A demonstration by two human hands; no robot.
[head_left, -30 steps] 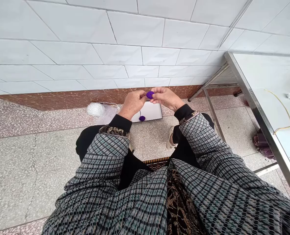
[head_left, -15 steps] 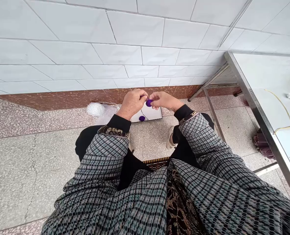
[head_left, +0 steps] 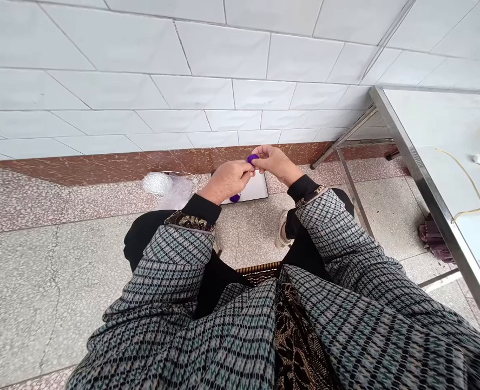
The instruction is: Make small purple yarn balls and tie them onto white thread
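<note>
My right hand (head_left: 275, 162) is closed, its thumb and fingers pinching a small purple yarn ball (head_left: 252, 158). Just below and left of the ball, my left hand (head_left: 232, 177) has its fingertips pressed together, touching or nearly touching the right fingers. Whatever it grips is too small to see. Under both hands a white tray (head_left: 259, 188) with a dark rim lies on the floor. A second purple yarn ball (head_left: 235, 198) rests at the tray's near side, partly covered by my left hand.
Left of the tray, a ball of white yarn (head_left: 157, 183) sits on the floor by a clear plastic bag (head_left: 179, 190). A tiled wall (head_left: 195, 92) rises ahead. To the right stands a metal-framed table (head_left: 410, 141) with a yellow cord (head_left: 473, 184).
The purple ball in my right hand has risen slightly and shifted right. My left hand has moved down and right, from above-left of the ball to below it, covering more of the tray.
</note>
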